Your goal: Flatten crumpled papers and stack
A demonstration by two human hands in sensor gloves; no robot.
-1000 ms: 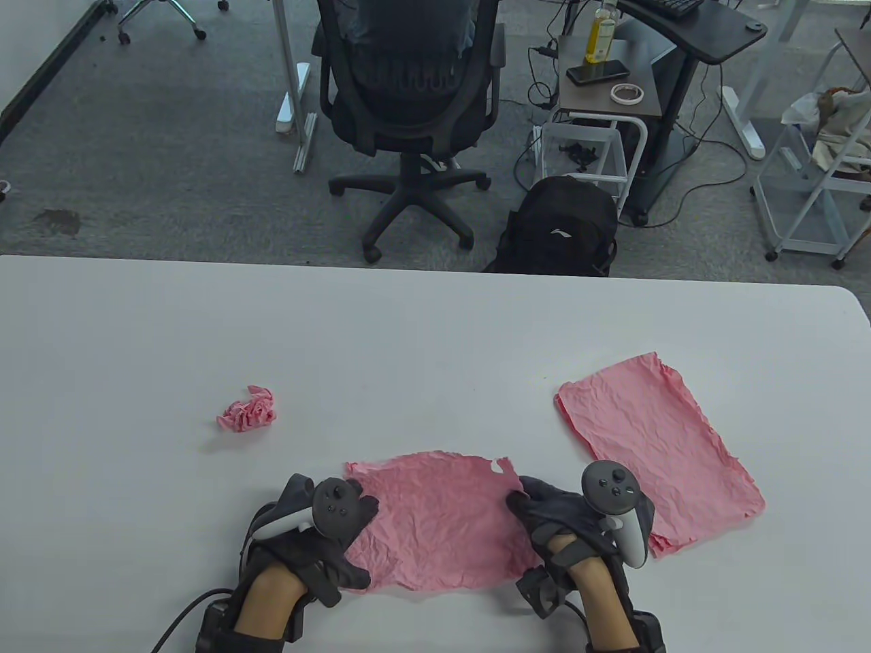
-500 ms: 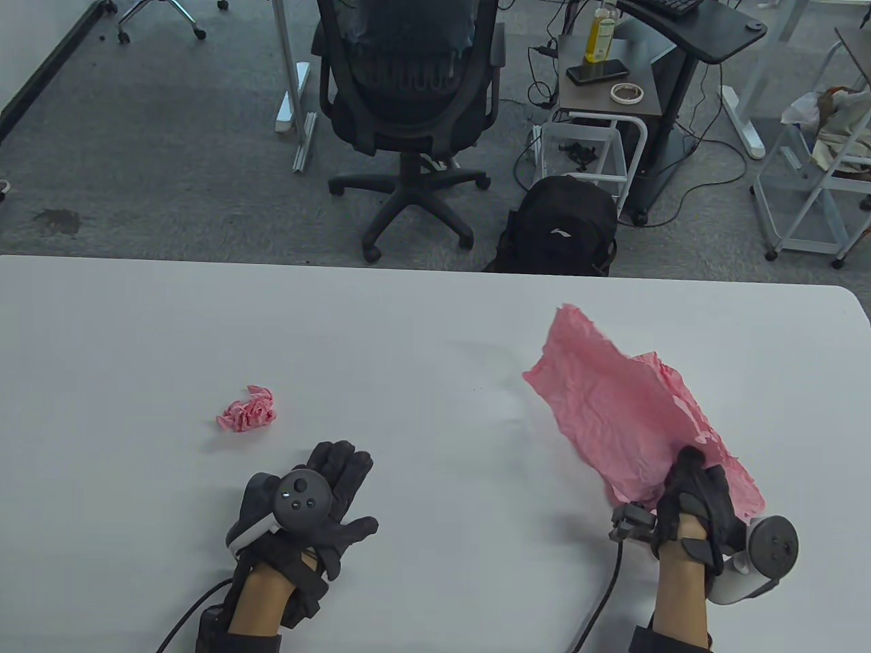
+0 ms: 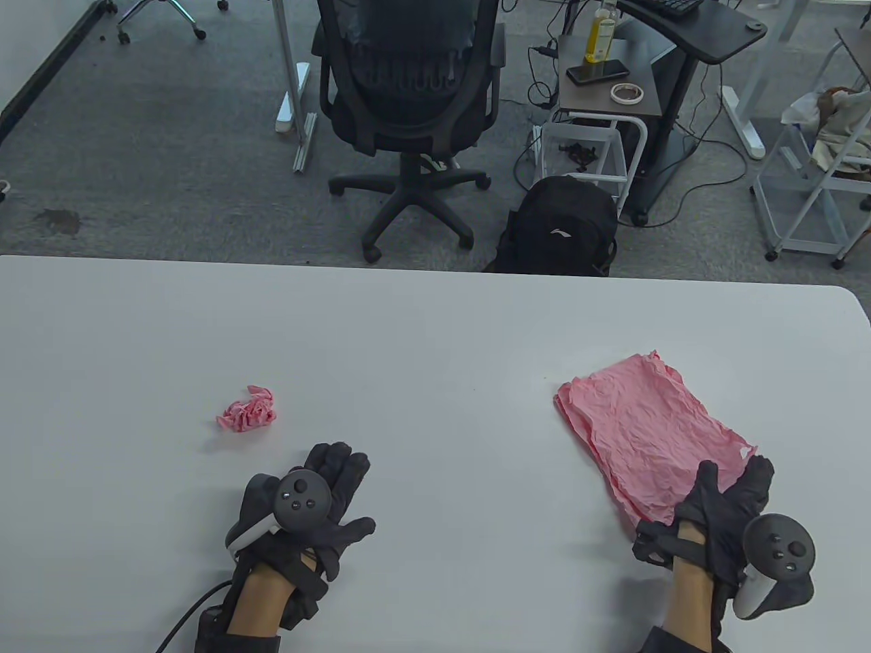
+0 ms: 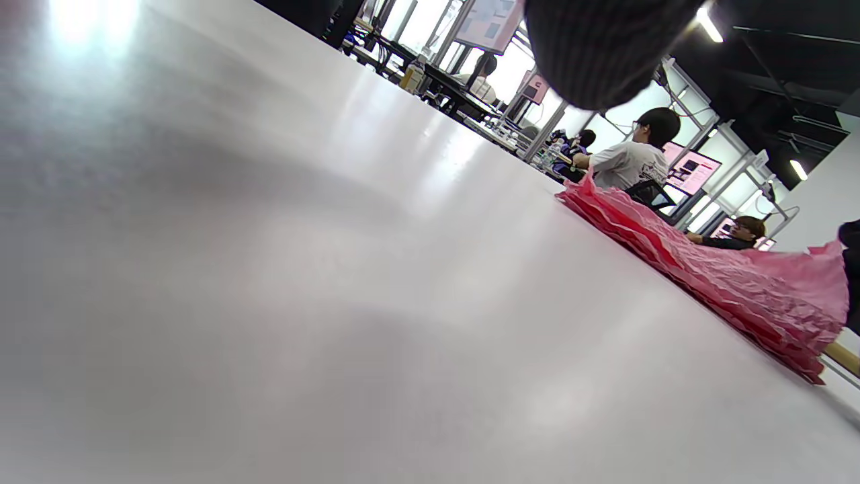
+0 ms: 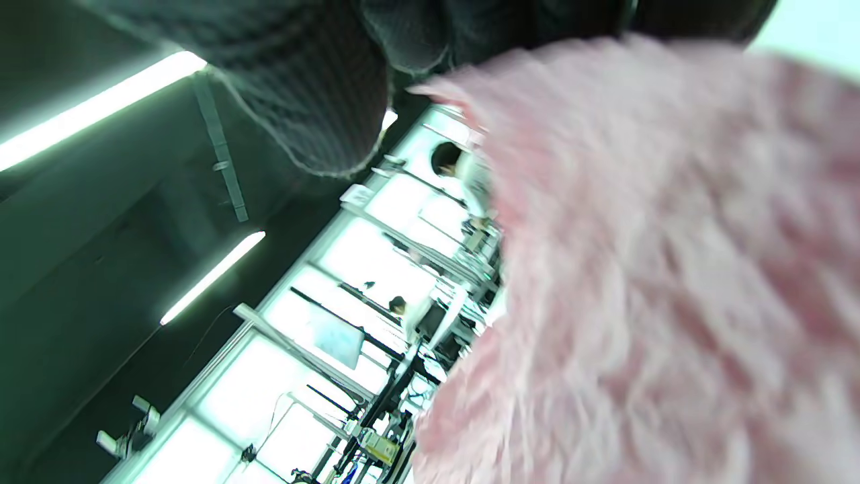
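A stack of flattened pink papers [image 3: 646, 435] is seen on the white table [image 3: 422, 340], at its right side, laid at a slant w/ wrinkles across the top sheet. The right hand [image 3: 725, 507] is placed at the stack's near right corner, fingers spread & straight, fingertips resting on the paper; nothing is gripped. A tracker [image 3: 776, 564] is strapped to the back of that hand. In the right wrist view, blurred pink paper fills most of the frame, w/ gloved fingers [image 5: 322, 101] at the top edge.

The left hand [image 3: 316, 507] is laid flat on the bare table near the front edge, fingers straight & relaxed, thumb out to the side, holding nothing; it is kept well apart from the stack. One crumpled pink paper ball [image 3: 248, 409] is left on the table, just beyond the left hand & not touched by it.

From the left wrist view, several layered sheet edges can be made out along the stack's side. Beyond the table's far edge, a black office chair [image 3: 408, 88] & a black backpack [image 3: 561, 228] are seen on grey carpet.
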